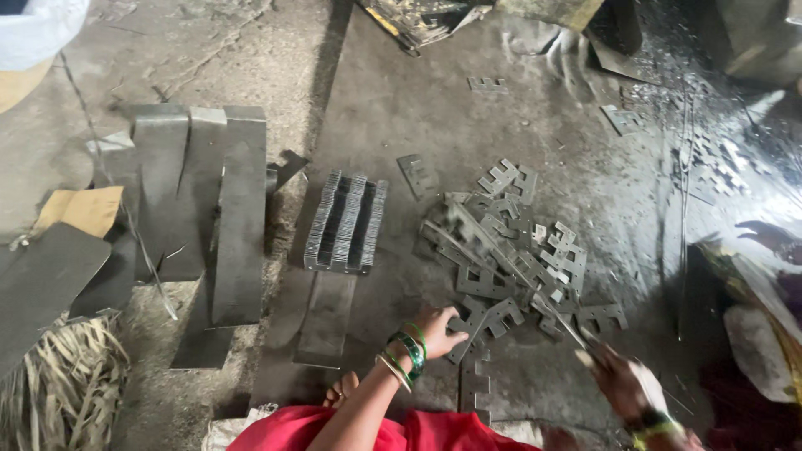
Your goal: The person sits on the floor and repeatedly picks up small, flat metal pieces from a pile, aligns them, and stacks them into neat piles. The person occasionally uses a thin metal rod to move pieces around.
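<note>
**Hands at a heap of stamped metal plates on a workshop floor**

Left hand (440, 329), green bangles (407, 355) on the wrist, reaching from the near edge to the near side of the heap of metal plates (510, 250). Fingers curled down together over one notched plate (487, 321) at the heap's near-left corner, touching it; whether actually gripped or only pressed, impossible to tell. Right hand (622, 380), blurred, at near right, closed around the near end of a thin metal rod (561, 321) that slants up and left into the heap. Heap itself spread loosely over the grey floor (393, 100), right of centre, plates lying flat and overlapping at all angles.

Just left of the heap, a neat stack of the same plates (347, 222) standing on edge in rows, well apart from both hands. A long flat strip (327, 316) lying just near of that stack. Another strip with notches (474, 386) on the floor between the two hands. Farther left, broad bent steel sheets (209, 200) leaning together, cardboard (82, 209) and dry straw (63, 384) beside them. A few single plates scattered far across the floor. Red cloth (368, 430) at the near edge.
</note>
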